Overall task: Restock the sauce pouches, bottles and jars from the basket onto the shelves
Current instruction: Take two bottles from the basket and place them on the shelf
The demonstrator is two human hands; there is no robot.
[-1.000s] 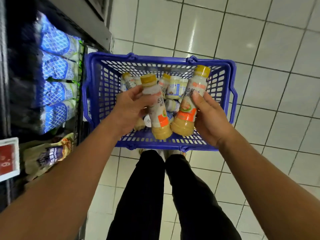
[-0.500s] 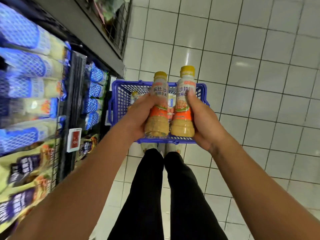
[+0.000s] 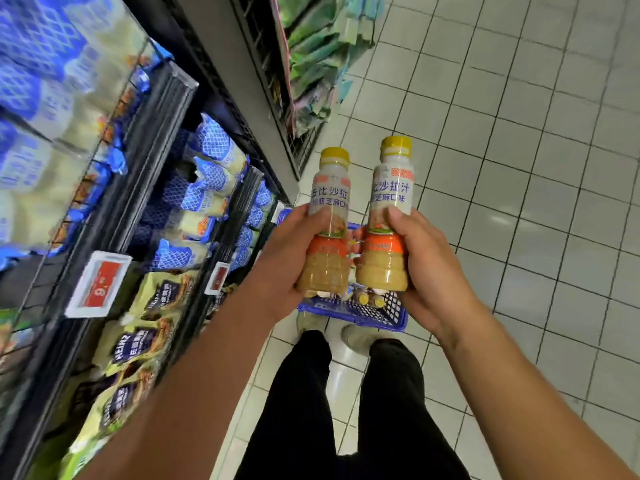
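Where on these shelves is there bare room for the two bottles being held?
No bare shelf spot shows plainly. Blue pouches crowd the upper tiers; green pouches pack the lower one. One dark gap sits left of the red price tag, under the blue pouches, too blurred to judge. Clear passage: floor tiles right of the basket.
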